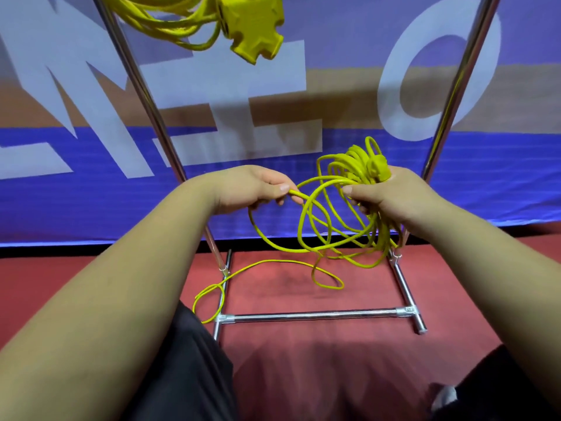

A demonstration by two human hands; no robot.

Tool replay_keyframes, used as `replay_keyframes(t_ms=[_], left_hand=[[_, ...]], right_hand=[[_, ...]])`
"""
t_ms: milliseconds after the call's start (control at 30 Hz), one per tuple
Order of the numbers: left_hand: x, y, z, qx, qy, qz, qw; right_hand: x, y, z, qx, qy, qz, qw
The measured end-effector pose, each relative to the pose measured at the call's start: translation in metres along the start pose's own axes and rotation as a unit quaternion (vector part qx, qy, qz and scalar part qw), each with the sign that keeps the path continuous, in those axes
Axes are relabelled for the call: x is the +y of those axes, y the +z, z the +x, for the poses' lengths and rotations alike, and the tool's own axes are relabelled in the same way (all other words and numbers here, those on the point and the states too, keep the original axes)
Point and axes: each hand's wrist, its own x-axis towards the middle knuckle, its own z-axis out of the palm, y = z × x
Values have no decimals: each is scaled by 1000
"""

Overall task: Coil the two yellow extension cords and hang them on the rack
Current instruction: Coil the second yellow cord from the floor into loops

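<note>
View: downward from my head, past both forearms, to the foot of the rack (312, 315).
First cord (170, 24): coiled and hanging at the upper left of the frame. Its yellow socket block (252, 28) dangles at top centre. The bar that carries it lies above the frame edge.
Second cord (353, 159): a loose bundle of uneven loops right of centre, held in the air between the rack's two uprights.
Right hand (391, 196): clenched round the gathered tops of the loops, with the cord's plug (378, 170) pressed against the palm side.
Left hand (255, 189): left of centre, pinching a single strand between thumb and fingertips, just beside the bundle.
Tail (273, 261): the uncoiled remainder drops from the bundle to the red floor (334, 354). It curls once at centre, then runs to the lower left and crosses the rack's left foot in a small loop.
Backdrop: a blue banner (91, 208) with large pale letters stands behind the rack.
Step in hand: I judge this to be the coiling of the second cord, past its midpoint. One cord is hung; a short tail is not yet gathered.
Next move: I should draw the pinched strand across to my right hand as one more loop, then slide my left hand down the tail for the next.
Caution: the tail may snag where it crosses the rack's foot, so it needs lifting clear. The loops are unequal and could tangle when hung.
</note>
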Motion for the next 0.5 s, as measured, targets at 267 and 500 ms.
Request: replay_keyframes(t_ms=[267,500], left_hand=[[-2,23,17,54,71,-182,979],[3,12,25,153,70,-360,918]], right_hand=[[2,17,-3,-104,33,60,992],[-7,26,-11,-162,36,134,977]])
